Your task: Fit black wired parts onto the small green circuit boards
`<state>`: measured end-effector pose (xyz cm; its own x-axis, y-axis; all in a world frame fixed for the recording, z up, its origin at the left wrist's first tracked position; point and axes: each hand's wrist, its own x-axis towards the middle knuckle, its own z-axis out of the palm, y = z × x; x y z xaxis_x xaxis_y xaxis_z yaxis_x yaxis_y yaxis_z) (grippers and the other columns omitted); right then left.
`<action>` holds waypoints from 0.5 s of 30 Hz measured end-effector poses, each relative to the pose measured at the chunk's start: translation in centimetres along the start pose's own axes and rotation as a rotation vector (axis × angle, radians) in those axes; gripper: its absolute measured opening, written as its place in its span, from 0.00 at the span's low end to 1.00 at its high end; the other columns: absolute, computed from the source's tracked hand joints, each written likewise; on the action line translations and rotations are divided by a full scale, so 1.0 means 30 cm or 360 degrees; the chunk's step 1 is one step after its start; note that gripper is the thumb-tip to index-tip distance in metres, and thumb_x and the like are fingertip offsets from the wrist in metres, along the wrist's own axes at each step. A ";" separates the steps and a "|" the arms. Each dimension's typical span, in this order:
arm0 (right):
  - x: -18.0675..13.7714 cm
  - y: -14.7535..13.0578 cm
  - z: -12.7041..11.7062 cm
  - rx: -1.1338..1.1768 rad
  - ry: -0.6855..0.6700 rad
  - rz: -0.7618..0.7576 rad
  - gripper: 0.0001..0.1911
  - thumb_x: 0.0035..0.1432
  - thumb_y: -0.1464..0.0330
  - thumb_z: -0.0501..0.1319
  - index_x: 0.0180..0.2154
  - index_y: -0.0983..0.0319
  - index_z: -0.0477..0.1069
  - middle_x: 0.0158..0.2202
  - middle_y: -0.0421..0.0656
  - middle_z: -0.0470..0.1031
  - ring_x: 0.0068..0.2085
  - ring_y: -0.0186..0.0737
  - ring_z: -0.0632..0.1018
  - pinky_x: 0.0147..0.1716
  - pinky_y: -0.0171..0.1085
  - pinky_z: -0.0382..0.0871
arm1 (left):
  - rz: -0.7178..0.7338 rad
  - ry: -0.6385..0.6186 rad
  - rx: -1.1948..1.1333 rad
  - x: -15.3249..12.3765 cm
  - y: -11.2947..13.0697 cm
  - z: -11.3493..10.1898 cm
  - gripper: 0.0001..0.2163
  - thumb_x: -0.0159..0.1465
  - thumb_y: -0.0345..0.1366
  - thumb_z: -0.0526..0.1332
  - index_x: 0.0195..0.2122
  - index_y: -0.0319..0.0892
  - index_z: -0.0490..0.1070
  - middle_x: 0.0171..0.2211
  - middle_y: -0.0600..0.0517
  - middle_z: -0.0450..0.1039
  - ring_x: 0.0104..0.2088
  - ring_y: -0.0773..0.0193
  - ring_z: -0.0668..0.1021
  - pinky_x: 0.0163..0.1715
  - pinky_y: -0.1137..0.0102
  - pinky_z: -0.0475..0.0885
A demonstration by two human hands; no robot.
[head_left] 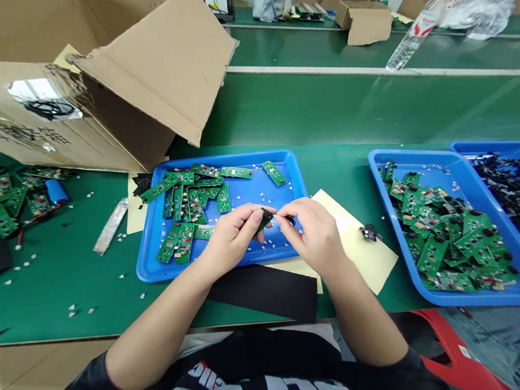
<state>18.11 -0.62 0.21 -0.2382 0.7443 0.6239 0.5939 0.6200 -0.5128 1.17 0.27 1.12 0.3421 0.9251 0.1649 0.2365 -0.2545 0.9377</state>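
Observation:
Over the front right part of a blue tray (146, 256), my left hand (234, 236) is closed on a small green circuit board (264, 220), tilted between thumb and fingers. My right hand (312, 232) pinches close beside the board's far end; a small black part (290, 220) shows at its fingers. Whether that part touches the board I cannot tell. Several green circuit boards (195, 198) lie loose on the left side of this tray, with tiny white bits scattered about its floor.
At right, another blue tray (443, 298) holds a heap of boards, and a third (489, 146) holds black parts. Yellow paper (365, 248) bears a small black cluster (370, 232). An open cardboard box (163, 57) stands back left. A plastic bottle (413, 38) leans on the shelf edge.

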 end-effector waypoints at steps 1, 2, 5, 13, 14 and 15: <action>0.000 0.002 0.001 -0.0048 0.0014 -0.0018 0.07 0.63 0.70 0.54 0.32 0.60 0.67 0.30 0.45 0.75 0.32 0.40 0.74 0.34 0.40 0.67 | 0.0001 -0.0034 0.0016 0.002 0.003 -0.004 0.15 0.67 0.43 0.52 0.38 0.40 0.74 0.19 0.55 0.70 0.22 0.68 0.75 0.29 0.73 0.71; 0.000 0.004 0.003 -0.0092 0.0023 -0.0035 0.07 0.63 0.70 0.54 0.32 0.60 0.68 0.30 0.46 0.75 0.33 0.41 0.74 0.34 0.40 0.67 | -0.0003 -0.0068 0.0041 0.004 0.006 -0.008 0.15 0.67 0.43 0.52 0.37 0.40 0.74 0.19 0.55 0.70 0.23 0.68 0.75 0.28 0.73 0.71; 0.000 0.011 0.008 -0.0178 0.0021 -0.0073 0.08 0.64 0.71 0.53 0.32 0.60 0.68 0.31 0.46 0.73 0.34 0.42 0.73 0.35 0.41 0.68 | -0.0027 -0.0173 0.0136 0.009 0.010 -0.021 0.15 0.67 0.42 0.51 0.33 0.40 0.72 0.18 0.55 0.70 0.22 0.69 0.74 0.26 0.75 0.70; 0.004 0.004 0.002 0.0345 -0.0090 -0.0025 0.10 0.62 0.72 0.53 0.45 0.60 0.68 0.41 0.48 0.73 0.45 0.42 0.74 0.45 0.44 0.71 | 0.0263 -0.0234 0.0366 0.009 -0.030 -0.011 0.11 0.66 0.35 0.53 0.40 0.40 0.74 0.34 0.48 0.77 0.33 0.66 0.78 0.35 0.72 0.73; 0.003 0.003 -0.003 0.0453 -0.0080 0.0030 0.12 0.62 0.70 0.55 0.48 0.59 0.67 0.44 0.48 0.72 0.48 0.43 0.73 0.47 0.46 0.70 | 0.0349 -0.0190 0.0417 0.008 -0.037 -0.009 0.10 0.66 0.35 0.54 0.43 0.40 0.73 0.38 0.47 0.77 0.37 0.64 0.78 0.38 0.71 0.73; 0.002 0.004 -0.008 0.0580 -0.0044 0.0112 0.14 0.61 0.67 0.57 0.49 0.58 0.66 0.47 0.48 0.71 0.50 0.44 0.73 0.49 0.47 0.69 | 0.0425 -0.0131 0.0475 0.008 -0.042 -0.008 0.11 0.65 0.35 0.56 0.46 0.41 0.72 0.40 0.46 0.76 0.39 0.63 0.78 0.39 0.69 0.74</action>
<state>18.34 -0.57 0.34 -0.2302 0.7916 0.5660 0.2982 0.6110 -0.7333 0.73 0.88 0.05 0.4961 0.7927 0.3542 0.3787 -0.5646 0.7333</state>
